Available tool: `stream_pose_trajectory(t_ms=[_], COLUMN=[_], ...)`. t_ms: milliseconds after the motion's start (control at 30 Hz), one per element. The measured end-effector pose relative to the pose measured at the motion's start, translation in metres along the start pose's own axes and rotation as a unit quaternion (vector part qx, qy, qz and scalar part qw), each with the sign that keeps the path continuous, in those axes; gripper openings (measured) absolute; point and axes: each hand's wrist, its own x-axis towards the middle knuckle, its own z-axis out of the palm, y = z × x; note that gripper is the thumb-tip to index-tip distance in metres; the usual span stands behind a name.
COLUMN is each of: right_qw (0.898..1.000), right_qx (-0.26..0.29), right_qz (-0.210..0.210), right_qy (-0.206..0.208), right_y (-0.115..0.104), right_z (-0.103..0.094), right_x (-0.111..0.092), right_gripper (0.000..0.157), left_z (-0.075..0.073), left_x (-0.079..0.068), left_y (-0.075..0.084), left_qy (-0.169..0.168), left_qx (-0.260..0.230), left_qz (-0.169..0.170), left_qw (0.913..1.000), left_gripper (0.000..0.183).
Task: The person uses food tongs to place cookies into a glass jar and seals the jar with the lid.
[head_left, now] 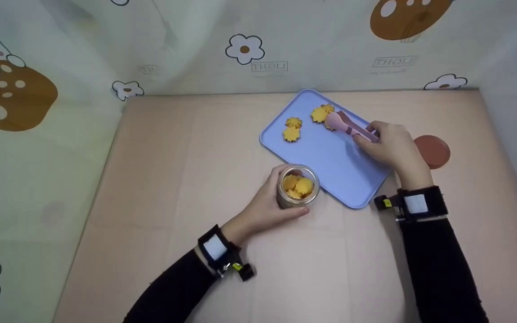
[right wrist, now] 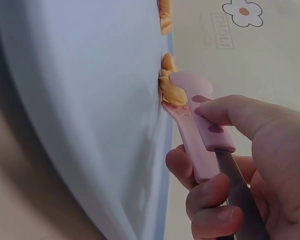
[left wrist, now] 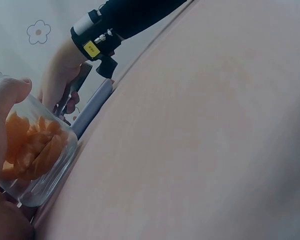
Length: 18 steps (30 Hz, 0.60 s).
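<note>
My left hand (head_left: 265,204) grips a clear glass jar (head_left: 313,197) near the tray's front edge; several yellow flower-shaped cookies (head_left: 299,186) lie inside. In the left wrist view the jar (left wrist: 45,192) stands with its base at the table. My right hand (head_left: 391,143) holds pink tongs (head_left: 346,125) with metal arms, thumb on one side and fingers curled round the other. The tongs' tips (right wrist: 192,82) are at a cookie (right wrist: 174,94) in the far part of the blue tray (head_left: 330,157). More cookies (head_left: 291,133) lie at the tray's left side.
A round reddish-brown disc (head_left: 433,151) lies on the table right of the tray, partly behind my right wrist. The table (head_left: 159,179) has a pale pinkish cover. A printed curtain (head_left: 186,49) hangs along the back and left edges.
</note>
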Motion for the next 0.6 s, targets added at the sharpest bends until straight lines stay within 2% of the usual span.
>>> stream_pose_trajectory(t_ms=[400,600], right_qw=[1.000,0.999], right_qx=[0.022,0.020], right_qz=[0.015,-0.002], right_qy=[0.009,0.037], right_y=[0.0006,0.0022], right_z=[0.0019,-0.0023], right_x=[0.0026,0.0011], right_gripper=[0.052,0.046], left_z=[-0.0010,-0.0009], left_x=[0.0001,0.0002], left_y=[0.0019,0.0037], left_qy=[0.000,0.002], left_qx=[-0.004,0.002], left_qz=[-0.006,0.004], left_qw=[1.0000,1.0000], left_gripper=[0.099,0.096])
